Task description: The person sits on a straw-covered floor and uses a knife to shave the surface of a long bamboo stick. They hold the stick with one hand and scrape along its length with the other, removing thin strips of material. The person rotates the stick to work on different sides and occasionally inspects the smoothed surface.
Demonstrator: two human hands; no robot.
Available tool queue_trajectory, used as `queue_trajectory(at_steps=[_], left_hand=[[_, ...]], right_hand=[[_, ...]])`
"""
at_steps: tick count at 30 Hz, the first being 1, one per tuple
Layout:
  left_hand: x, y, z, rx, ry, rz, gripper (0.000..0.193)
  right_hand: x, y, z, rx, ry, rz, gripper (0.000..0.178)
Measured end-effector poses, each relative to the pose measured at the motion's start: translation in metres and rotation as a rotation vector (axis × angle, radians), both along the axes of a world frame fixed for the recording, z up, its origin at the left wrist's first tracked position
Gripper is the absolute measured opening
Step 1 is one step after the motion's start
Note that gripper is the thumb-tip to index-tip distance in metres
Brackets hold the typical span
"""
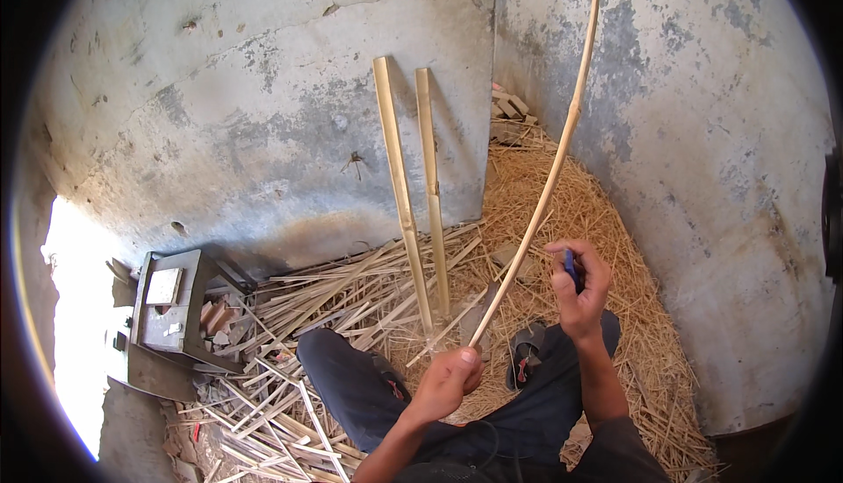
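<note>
My left hand (pixel 448 384), low in the middle, is closed around the lower end of a long, slender bamboo strip (pixel 546 186). The strip rises to the right in a slight curve and leaves the picture at the top; a node thickens it partway up. To the right of the strip and apart from it, my right hand (pixel 581 290) is raised with its fingers curled round a small blue handle (pixel 571 265). What kind of tool the handle belongs to cannot be made out. Two split bamboo pieces (pixel 404 193) lean upright against the wall ahead.
Pale shavings (pixel 632 325) are heaped toward the right wall. Loose bamboo strips (pixel 290 404) litter the floor at left. A grey metal box-like frame (pixel 180 325) stands by the bright opening, with broken bricks (pixel 219 318) beside it. My bent knees (pixel 338 378) flank the work area.
</note>
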State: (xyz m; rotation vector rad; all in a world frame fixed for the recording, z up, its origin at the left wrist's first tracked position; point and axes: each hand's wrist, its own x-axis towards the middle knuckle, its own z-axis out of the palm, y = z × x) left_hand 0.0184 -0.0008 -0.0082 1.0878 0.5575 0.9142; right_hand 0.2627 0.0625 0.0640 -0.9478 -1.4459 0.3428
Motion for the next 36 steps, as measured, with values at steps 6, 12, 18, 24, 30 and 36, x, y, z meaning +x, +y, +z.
queue_trajectory(at_steps=[6, 12, 18, 24, 30, 36], left_hand=[[0.007, 0.004, -0.004, 0.103, 0.059, 0.102, 0.056], [0.003, 0.007, -0.012, 0.245, 0.246, 0.261, 0.057], [-0.001, 0.008, -0.017, 0.269, 0.267, 0.273, 0.055], [0.001, 0.008, -0.020, 0.179, 0.092, 0.222, 0.053], [-0.007, 0.006, -0.033, 0.098, 0.083, 0.204, 0.055], [-0.022, 0.008, -0.042, 0.061, 0.037, 0.217, 0.056]], right_hand=[[-0.019, -0.015, 0.004, -0.401, 0.051, 0.241, 0.037], [-0.039, -0.018, 0.004, -0.536, 0.135, 0.381, 0.025], [-0.045, -0.015, 0.004, -0.576, 0.296, 0.514, 0.016], [-0.033, -0.010, 0.006, -0.604, 0.458, 0.616, 0.016], [0.000, -0.007, 0.008, -0.513, 0.677, 0.648, 0.016], [0.041, -0.010, 0.019, -0.235, 0.825, 0.638, 0.017]])
